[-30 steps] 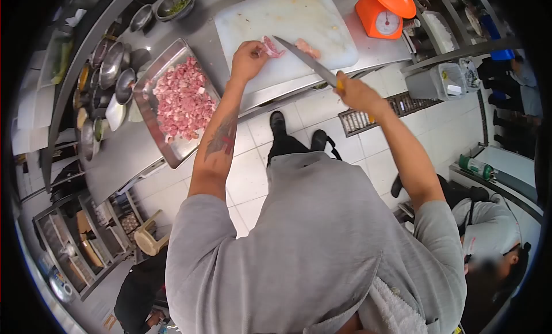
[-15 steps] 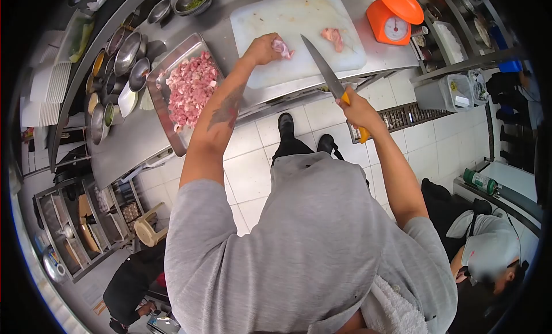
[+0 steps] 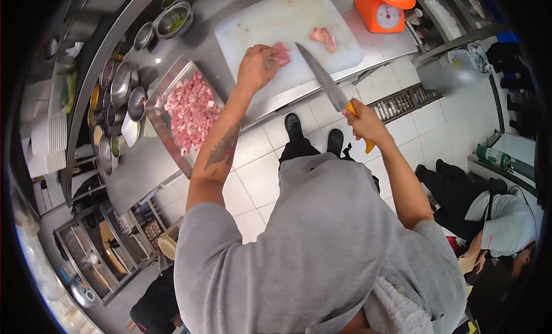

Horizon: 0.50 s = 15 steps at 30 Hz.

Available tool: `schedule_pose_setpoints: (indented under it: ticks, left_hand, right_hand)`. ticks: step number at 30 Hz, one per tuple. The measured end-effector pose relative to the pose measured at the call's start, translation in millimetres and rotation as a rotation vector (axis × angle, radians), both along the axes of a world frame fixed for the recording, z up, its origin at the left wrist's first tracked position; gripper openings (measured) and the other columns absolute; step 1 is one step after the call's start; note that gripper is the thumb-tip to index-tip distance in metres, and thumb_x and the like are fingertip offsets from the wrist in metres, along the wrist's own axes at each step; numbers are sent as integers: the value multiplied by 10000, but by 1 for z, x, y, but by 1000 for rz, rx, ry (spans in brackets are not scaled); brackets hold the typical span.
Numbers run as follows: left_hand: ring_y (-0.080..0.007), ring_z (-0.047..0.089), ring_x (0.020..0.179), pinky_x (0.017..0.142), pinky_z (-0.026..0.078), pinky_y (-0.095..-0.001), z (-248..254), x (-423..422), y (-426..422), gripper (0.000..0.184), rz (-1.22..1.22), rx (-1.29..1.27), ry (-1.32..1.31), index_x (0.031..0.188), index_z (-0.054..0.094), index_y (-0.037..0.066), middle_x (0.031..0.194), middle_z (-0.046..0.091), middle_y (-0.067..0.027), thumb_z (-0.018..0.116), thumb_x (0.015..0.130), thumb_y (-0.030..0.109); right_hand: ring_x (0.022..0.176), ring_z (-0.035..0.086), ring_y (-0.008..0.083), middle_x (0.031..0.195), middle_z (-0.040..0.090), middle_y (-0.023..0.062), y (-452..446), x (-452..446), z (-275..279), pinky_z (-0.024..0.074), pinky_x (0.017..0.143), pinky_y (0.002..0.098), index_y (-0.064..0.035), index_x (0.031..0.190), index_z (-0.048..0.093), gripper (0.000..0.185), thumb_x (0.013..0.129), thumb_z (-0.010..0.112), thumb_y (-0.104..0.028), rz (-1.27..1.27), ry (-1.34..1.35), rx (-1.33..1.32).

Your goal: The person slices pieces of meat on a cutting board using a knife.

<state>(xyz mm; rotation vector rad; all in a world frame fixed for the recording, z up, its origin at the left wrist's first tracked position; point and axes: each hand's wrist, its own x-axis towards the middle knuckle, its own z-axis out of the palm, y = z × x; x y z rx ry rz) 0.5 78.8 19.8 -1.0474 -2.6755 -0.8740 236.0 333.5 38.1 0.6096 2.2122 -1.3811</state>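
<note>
Steel counter (image 3: 386,45) across the top of the view, pale tiled floor (image 3: 247,190) along its near edge. White board (image 3: 250,32) on it, scuffed and stained. Left hand (image 3: 257,68) is over the board's left side, pretty close to that edge, and there's a good stretch of board beyond the fingers. Another strip of it lies between that hand and a second piece (image 3: 324,39) off to its right. Right hand (image 3: 366,126) is out past the counter's edge, over the floor, with a grate (image 3: 405,104) to its right.

Grip-wise, the left fingers are curled in and closed on one end of the meat (image 3: 280,54), can't tell how hard. Right fist is wrapped all the way round the yellow handle of the knife (image 3: 326,81), butt poking out below. Blade goes up-left from the fist, over the board's near edge, tip just right of the meat.

Meat's small, pink and kinda uneven. Second piece is longish and ragged, pink with paler patches. Left of the left hand, a metal tray (image 3: 156,116) is heaped with pink-and-white chunks (image 3: 190,112). Orange scale (image 3: 379,12) sits well to its right, past the board.
</note>
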Motion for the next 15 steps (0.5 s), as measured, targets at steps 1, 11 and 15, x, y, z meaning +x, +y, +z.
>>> schedule_pose_setpoints:
  ticks: [1,11,15]
  left_hand:
    - [-366,649,1049,972,516,-448,-2,-4,6,331,-4,-17,35,1139,755,100,1079,719,-145,747,818,181]
    - [-385,696,938,842,561,-453,0,-20,25,403,122,102,23,1179,725,24,1019,728,-190,795,856,256]
    - [-404,634,1026,887,520,-493,-11,34,22,474,132,-294,1,1232,711,31,1081,659,-237,810,833,267]
  right_hand:
    - [495,645,221,729,655,139,1,-2,-6,552,467,361,6,1170,551,368,1047,579,-340,6,-21,10]
    - [544,667,279,763,671,175,6,3,12,538,511,412,-5,1130,591,338,1040,564,-330,-24,78,-72]
    - [540,675,261,704,661,146,5,5,5,550,493,395,9,1052,632,299,1005,565,-279,-7,159,-51]
